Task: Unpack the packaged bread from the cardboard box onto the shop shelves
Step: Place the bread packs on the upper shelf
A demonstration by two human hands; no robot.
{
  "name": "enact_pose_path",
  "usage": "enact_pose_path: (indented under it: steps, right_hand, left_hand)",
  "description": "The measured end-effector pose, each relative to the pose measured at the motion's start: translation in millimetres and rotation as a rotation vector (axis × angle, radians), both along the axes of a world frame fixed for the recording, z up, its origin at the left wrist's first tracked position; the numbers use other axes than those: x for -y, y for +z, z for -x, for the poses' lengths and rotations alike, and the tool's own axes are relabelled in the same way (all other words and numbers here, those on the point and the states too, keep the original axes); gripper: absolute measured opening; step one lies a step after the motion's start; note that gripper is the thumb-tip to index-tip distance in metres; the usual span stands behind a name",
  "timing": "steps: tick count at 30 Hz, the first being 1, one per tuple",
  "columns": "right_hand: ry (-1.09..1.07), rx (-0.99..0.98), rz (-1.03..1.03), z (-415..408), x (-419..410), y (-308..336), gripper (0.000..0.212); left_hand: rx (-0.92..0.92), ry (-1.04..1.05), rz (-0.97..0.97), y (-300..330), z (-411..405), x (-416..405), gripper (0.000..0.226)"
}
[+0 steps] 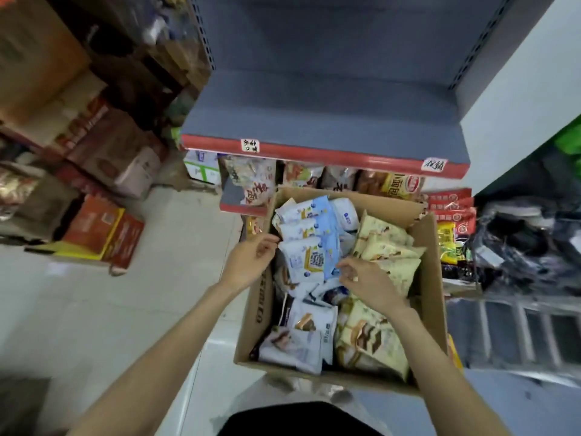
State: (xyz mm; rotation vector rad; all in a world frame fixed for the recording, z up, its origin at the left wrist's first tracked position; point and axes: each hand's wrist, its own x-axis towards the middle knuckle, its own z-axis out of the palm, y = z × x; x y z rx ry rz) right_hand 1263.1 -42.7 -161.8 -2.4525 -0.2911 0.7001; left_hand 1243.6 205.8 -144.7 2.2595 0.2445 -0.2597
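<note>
From the head camera, both my hands were down in the box point(427, 247). The left hand point(248, 262) had its fingers curled at the left edge of the blue-and-white packs point(309, 247), pinching them as far as I could judge; the right hand point(361, 278) pinched their lower right corner. The bread was all in the box, which sat below the shelf point(314, 114).

My worry was the stack: those packs were slick film, puffed with air, overlapping loosely (three or four fanned out), and a two-corner pinch could let the middle ones slide out on the lift. Squeezing harder might crush soft bread. The box looked perched near the lower shelves, so a tug could tip it.

The box was plain brown corrugated card, flaps open. The cream packs point(386, 243) on the right were matte-looking pillows with dark print. The shelf was flat grey metal with a red front strip point(314, 152) and paper labels.
</note>
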Motion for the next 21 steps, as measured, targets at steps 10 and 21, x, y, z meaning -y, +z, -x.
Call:
enact_pose_path:
  steps: [10,21]
  right_hand:
    - [0.241,-0.067,0.425,48,-7,-125,0.040]
    - [0.412,-0.143,0.516,31,2,-189,0.050]
  left_hand:
    - [-0.473,-0.278,-0.138,-140,74,14,0.035]
    - [-0.533,-0.714,-0.079,-187,107,26,0.053]
